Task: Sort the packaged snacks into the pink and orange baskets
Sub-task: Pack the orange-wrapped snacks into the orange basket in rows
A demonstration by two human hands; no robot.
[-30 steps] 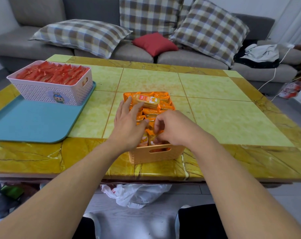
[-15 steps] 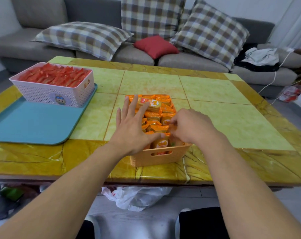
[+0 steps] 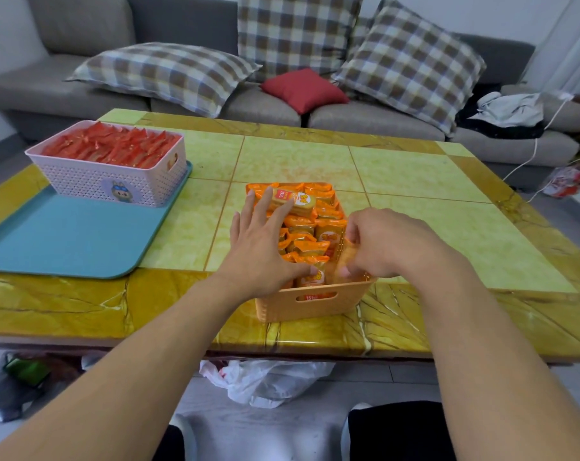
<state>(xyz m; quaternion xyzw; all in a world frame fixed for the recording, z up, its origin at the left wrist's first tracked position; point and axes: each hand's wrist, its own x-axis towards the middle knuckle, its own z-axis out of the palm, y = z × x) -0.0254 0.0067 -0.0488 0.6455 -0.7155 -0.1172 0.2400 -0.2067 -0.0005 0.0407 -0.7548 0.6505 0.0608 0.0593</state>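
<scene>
The orange basket (image 3: 311, 302) sits at the near edge of the counter (image 3: 295, 161), right in front of the person, so both hands can work inside it without reaching. It is packed with orange packets (image 3: 328, 232), most standing on edge in rows, which fits more in than laying them flat would.

The left hand (image 3: 260, 249) lies across the left side of the basket with fingers straight and spread, pressing flat on the packets. It holds nothing; it seems to be there to keep the upright rows from tipping or springing out. Its fingertips reach 1 packet (image 3: 293, 201) that lies flat on top of the far rows.

The right hand (image 3: 378, 247) is curled at the near right corner, fingers turned down into the basket. It looks to be pushing or pinching a packet into the gap by the wall, but that corner is blurred and I cannot tell if it grips anything.

The pink basket (image 3: 109, 181) stands well apart at far left, on the far end of a blue tray (image 3: 65, 241). It is full of red packets (image 3: 115, 148) in slanted rows, neatly sorted, and out of the way of the hands.

No loose packets show on the counter, so the sorting appears nearly finished, with only tidying left. Behind the counter are a grey sofa (image 3: 365, 118) with 3 checked cushions and 1 red cushion (image 3: 303, 89).
</scene>
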